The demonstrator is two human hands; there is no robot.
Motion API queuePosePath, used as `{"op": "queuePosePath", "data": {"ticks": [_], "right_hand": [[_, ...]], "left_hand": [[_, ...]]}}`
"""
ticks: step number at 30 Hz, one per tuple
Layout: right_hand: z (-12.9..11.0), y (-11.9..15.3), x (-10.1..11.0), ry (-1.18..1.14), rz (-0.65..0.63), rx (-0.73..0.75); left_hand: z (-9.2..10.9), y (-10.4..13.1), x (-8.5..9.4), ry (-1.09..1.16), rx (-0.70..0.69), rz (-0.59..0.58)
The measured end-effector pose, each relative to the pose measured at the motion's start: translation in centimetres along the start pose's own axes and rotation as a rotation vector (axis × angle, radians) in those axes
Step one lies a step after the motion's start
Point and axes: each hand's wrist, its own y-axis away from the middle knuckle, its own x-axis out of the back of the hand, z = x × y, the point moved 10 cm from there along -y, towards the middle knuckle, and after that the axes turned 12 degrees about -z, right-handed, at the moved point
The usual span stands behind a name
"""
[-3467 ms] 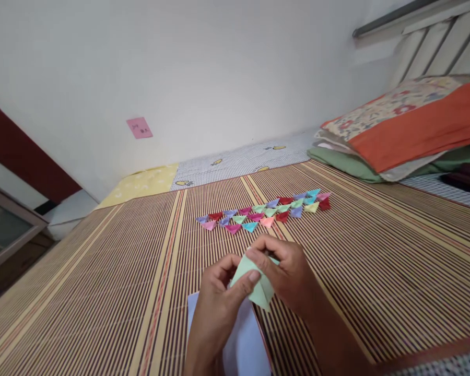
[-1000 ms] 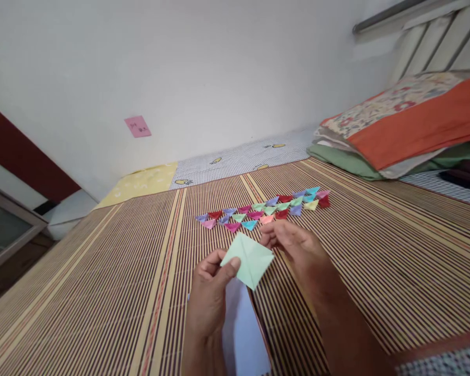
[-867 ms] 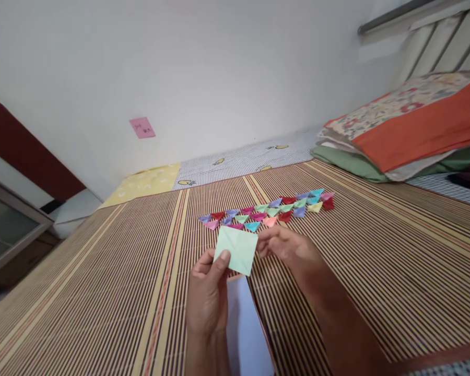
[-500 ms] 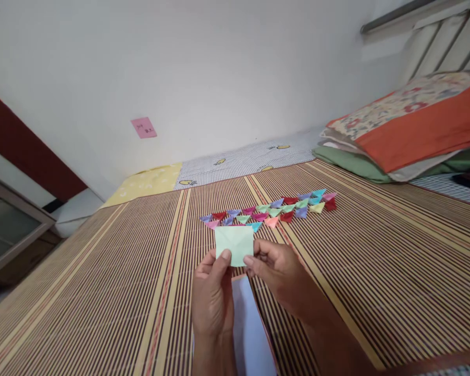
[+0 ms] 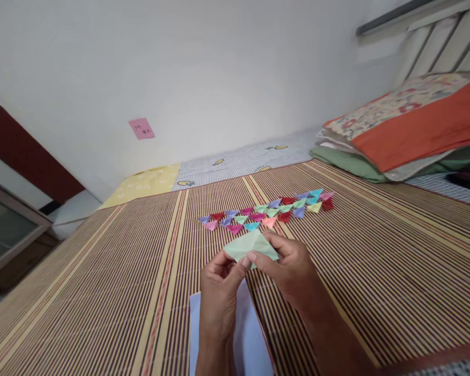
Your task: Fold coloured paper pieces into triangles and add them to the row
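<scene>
Here's the green paper, at six o'clock in my view, raised above the striped mat and pinched by both hands: left hand from its eight o'clock, right hand from its four, thumbs together at the near edge. I judge it light, thin and easily crumpled, best gripped by edges and creases. At its twelve o'clock lie small folded papers.

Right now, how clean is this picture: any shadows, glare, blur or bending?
Head view, light: soft, the wall palest around its middle, no harsh glare; head view, shadow: a soft one on the bluish sheet beside the left hand; head view, blur: the checked cloth at bottom right looks smeared; head view, bending: the mat's stripes fan out, perhaps from a wide lens.
</scene>
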Motion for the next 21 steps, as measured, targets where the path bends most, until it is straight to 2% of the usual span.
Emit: {"op": "queuePosePath", "data": {"ticks": [4,7,8,11,14,16,21], "right_hand": [[-1.4,0.0,0.1,0.185,-0.048,0.05],[-4.5,0.6,0.4,0.476,0.1,0.292],[-5.5,1.1,0.2,0.576,0.157,0.389],[-6.8,2.3,-1.4,0.786,0.211,0.586],[-6.4,2.4,-2.8,0.882,0.164,0.622],[-6.1,2.3,-3.2,0.902,0.157,0.618],[-5.6,2.2,-3.3,0.871,0.164,0.637]], "left_hand": [[0.5,0.1,0.9,-0.149,0.035,0.039],[1.7,0.8,2.5,-0.309,0.016,0.163],[1.5,0.8,2.5,-0.285,0.037,0.148],[0.3,0.7,1.0,0.023,0.111,-0.007],[-0.1,0.7,-0.3,0.329,0.125,-0.084],[-0.2,0.6,-0.4,0.436,0.123,-0.064],[-0.7,0.6,0.8,0.592,0.127,0.078]]}}
